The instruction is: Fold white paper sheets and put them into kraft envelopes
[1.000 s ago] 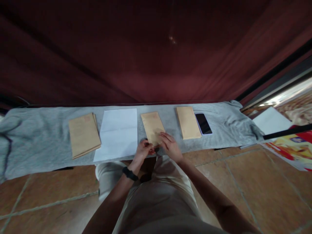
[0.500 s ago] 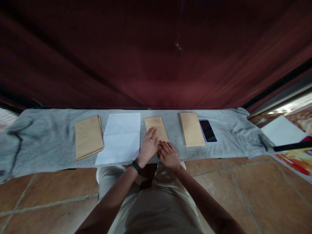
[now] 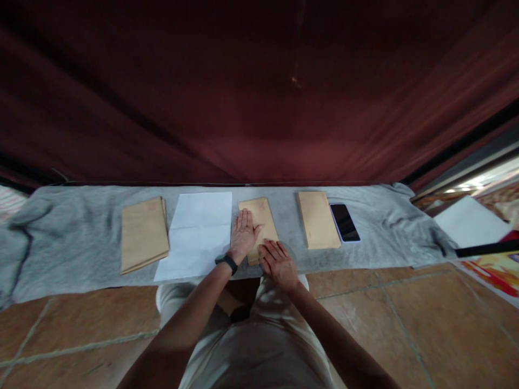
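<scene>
A brown envelope point(image 3: 263, 216) lies in the middle of a grey cloth point(image 3: 73, 237) spread on the floor. My left hand point(image 3: 242, 235), with a black band on its wrist, rests flat on the envelope's left half, fingers together and pointing away. My right hand point(image 3: 278, 262) lies palm down at the envelope's near right corner, fingertips touching it. Neither hand grips anything. A white sheet of paper point(image 3: 197, 232) with fold creases lies just left of the envelope.
A stack of brown envelopes point(image 3: 142, 232) sits at the left of the cloth, another brown envelope point(image 3: 317, 219) at the right with a black phone point(image 3: 344, 222) beside it. A dark red curtain hangs behind. White paper point(image 3: 468, 221) lies on the tiled floor, far right.
My left hand left the envelope's near edge and slid forward, flat onto its left half. My right hand stayed by the near right corner. The view shifted slightly.
</scene>
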`<action>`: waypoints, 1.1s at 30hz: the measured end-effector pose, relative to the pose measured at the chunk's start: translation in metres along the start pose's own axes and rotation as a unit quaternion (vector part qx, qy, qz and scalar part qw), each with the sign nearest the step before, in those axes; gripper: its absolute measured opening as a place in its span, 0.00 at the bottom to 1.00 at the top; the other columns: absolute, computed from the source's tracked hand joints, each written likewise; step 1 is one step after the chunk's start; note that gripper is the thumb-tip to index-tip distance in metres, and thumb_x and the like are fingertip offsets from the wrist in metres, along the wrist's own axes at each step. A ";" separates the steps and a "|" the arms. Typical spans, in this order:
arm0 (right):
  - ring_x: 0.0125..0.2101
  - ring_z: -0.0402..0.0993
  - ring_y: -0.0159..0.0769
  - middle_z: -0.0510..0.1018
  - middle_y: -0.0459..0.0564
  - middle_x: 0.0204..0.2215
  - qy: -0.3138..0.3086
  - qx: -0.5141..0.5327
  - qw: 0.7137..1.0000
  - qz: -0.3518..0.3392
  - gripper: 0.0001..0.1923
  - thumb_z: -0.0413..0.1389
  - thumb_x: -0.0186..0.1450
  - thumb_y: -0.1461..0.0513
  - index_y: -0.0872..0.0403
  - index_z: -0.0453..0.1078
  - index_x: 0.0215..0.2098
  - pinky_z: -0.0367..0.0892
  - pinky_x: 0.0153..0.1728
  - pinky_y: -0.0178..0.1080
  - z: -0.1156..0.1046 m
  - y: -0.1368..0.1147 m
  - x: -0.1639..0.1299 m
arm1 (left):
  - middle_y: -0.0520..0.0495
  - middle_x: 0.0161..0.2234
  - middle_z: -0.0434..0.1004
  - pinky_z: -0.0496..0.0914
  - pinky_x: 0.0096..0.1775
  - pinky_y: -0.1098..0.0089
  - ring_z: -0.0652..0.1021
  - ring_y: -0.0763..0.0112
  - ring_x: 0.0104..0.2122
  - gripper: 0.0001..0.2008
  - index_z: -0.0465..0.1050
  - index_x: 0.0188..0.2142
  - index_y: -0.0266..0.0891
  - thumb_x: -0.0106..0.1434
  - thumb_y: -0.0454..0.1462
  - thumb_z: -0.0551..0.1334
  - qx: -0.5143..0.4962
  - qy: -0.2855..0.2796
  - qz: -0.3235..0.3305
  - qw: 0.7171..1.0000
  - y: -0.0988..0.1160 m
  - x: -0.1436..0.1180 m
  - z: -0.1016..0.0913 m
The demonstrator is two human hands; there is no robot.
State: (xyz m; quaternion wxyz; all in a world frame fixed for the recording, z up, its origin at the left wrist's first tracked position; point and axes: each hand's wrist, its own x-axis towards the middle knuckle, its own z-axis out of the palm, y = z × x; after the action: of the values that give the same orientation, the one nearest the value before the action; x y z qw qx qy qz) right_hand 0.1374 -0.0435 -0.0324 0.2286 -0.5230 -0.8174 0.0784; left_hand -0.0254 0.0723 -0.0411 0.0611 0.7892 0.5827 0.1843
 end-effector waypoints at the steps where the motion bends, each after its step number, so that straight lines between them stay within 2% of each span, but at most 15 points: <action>1: 0.66 0.61 0.44 0.69 0.56 0.65 0.004 -0.004 1.000 -0.003 0.21 0.51 0.74 0.60 0.53 0.67 0.64 0.55 0.68 0.51 0.001 0.001 0.000 | 0.24 0.70 0.53 0.55 0.67 0.47 0.53 0.46 0.71 0.35 0.54 0.68 0.22 0.73 0.49 0.47 0.008 -0.002 -0.005 1.000 0.000 0.000 0.000; 6: 0.65 0.63 0.43 0.71 0.56 0.63 0.032 -0.020 0.999 -0.018 0.20 0.52 0.74 0.60 0.54 0.68 0.63 0.57 0.67 0.50 0.007 0.003 0.000 | 0.26 0.70 0.52 0.51 0.69 0.49 0.53 0.48 0.71 0.34 0.53 0.69 0.20 0.74 0.46 0.46 0.068 -0.012 -0.012 0.998 0.009 0.001 -0.004; 10: 0.64 0.65 0.44 0.72 0.56 0.62 0.040 -0.019 0.999 -0.021 0.20 0.52 0.73 0.61 0.54 0.68 0.62 0.58 0.66 0.51 0.008 0.003 -0.001 | 0.35 0.72 0.52 0.50 0.70 0.54 0.52 0.56 0.72 0.31 0.51 0.70 0.27 0.74 0.43 0.45 0.064 -0.034 0.058 0.996 0.028 0.010 -0.005; 14: 0.64 0.65 0.45 0.73 0.57 0.61 0.039 -0.015 0.999 -0.024 0.19 0.52 0.73 0.60 0.54 0.69 0.61 0.58 0.66 0.52 0.007 0.004 -0.002 | 0.34 0.71 0.54 0.51 0.70 0.55 0.54 0.56 0.71 0.31 0.55 0.69 0.26 0.74 0.44 0.46 0.049 -0.049 0.082 0.994 0.040 0.024 0.002; 18: 0.64 0.65 0.45 0.72 0.57 0.62 0.033 -0.013 0.999 -0.021 0.21 0.52 0.73 0.60 0.54 0.67 0.63 0.58 0.66 0.51 0.007 0.004 -0.001 | 0.35 0.70 0.57 0.51 0.69 0.52 0.57 0.56 0.71 0.29 0.58 0.68 0.30 0.74 0.45 0.48 0.047 -0.045 0.097 0.993 0.037 0.035 0.008; 24: 0.65 0.64 0.45 0.70 0.56 0.64 0.030 -0.012 0.999 -0.015 0.21 0.51 0.74 0.60 0.53 0.66 0.64 0.58 0.66 0.51 0.004 0.001 0.001 | 0.34 0.69 0.58 0.53 0.68 0.54 0.58 0.55 0.70 0.30 0.59 0.68 0.29 0.74 0.46 0.48 0.053 -0.046 0.099 0.993 0.029 0.046 0.008; 28: 0.65 0.64 0.44 0.70 0.56 0.64 0.033 -0.011 0.999 -0.017 0.21 0.51 0.74 0.60 0.54 0.66 0.64 0.58 0.66 0.51 0.001 0.001 0.000 | 0.35 0.70 0.57 0.53 0.69 0.52 0.57 0.55 0.70 0.30 0.58 0.68 0.28 0.74 0.44 0.46 0.046 -0.055 0.101 0.992 0.026 0.038 0.005; 33: 0.64 0.66 0.45 0.72 0.56 0.62 0.038 -0.009 0.999 -0.010 0.20 0.51 0.73 0.61 0.54 0.69 0.62 0.59 0.66 0.52 0.006 0.002 0.000 | 0.38 0.70 0.58 0.54 0.69 0.54 0.56 0.59 0.71 0.27 0.58 0.69 0.32 0.74 0.41 0.48 0.027 -0.072 0.116 0.990 0.017 0.001 -0.003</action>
State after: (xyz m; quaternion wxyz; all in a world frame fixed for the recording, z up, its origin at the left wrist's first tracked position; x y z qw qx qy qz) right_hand 0.1363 -0.0420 -0.0384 0.2555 -0.5191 -0.8142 0.0487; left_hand -0.0110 0.0677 -0.0328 0.0602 0.8640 0.4861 0.1169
